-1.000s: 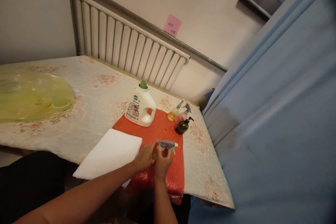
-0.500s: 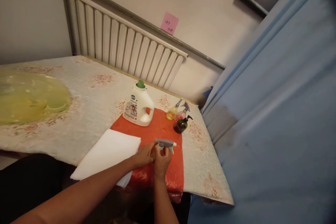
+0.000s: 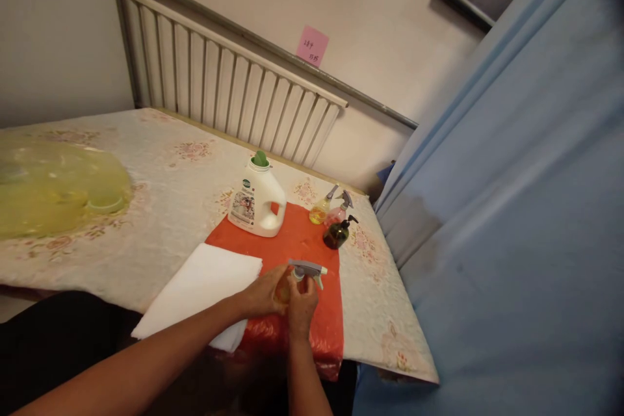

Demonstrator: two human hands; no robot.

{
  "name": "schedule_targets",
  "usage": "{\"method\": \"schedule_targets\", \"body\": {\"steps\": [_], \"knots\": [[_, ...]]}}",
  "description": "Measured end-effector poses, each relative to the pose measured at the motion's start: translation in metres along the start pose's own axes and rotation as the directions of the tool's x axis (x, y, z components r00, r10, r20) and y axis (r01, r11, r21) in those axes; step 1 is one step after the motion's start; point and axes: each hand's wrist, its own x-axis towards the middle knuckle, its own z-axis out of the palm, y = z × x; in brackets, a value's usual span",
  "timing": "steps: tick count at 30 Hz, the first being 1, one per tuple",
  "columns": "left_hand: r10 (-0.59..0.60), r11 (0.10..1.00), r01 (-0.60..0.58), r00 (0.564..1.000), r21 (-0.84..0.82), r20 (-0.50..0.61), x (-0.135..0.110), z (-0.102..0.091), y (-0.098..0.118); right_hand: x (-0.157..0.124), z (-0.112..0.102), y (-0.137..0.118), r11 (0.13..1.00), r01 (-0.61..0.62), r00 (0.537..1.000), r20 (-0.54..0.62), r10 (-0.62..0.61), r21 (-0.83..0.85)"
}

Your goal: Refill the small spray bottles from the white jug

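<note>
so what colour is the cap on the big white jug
Green: the cap tops the white jug, seen in the head view.

Handwritten, illegible marks on pink sticky note [image 3: 312,47]; unreadable label on detergent jug [image 3: 257,198].

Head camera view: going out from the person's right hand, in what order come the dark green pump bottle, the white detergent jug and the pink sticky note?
From the right hand, which grips a small spray bottle together with the left hand:
1. Dark green pump bottle, just beyond, on the red mat's right edge.
2. White detergent jug, at the mat's far left corner.
3. Pink sticky note, up on the wall.
</note>
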Motion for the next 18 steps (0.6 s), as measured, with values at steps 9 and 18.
{"method": "schedule_targets", "body": {"steps": [9,18], "knots": [[-0.018,0.827,0.175,0.958,0.535,-0.286,-0.023,-0.075,-0.052,-0.01,-0.003,0.012,0.972,0.109,0.992,0.086,-0.093,-0.208],[0.005,0.65,0.209,0.96,0.73,-0.278,-0.052,-0.088,-0.083,0.015,-0.017,0.007,0.984,-0.058,0.998,-0.001,0.058,-0.167]]}}
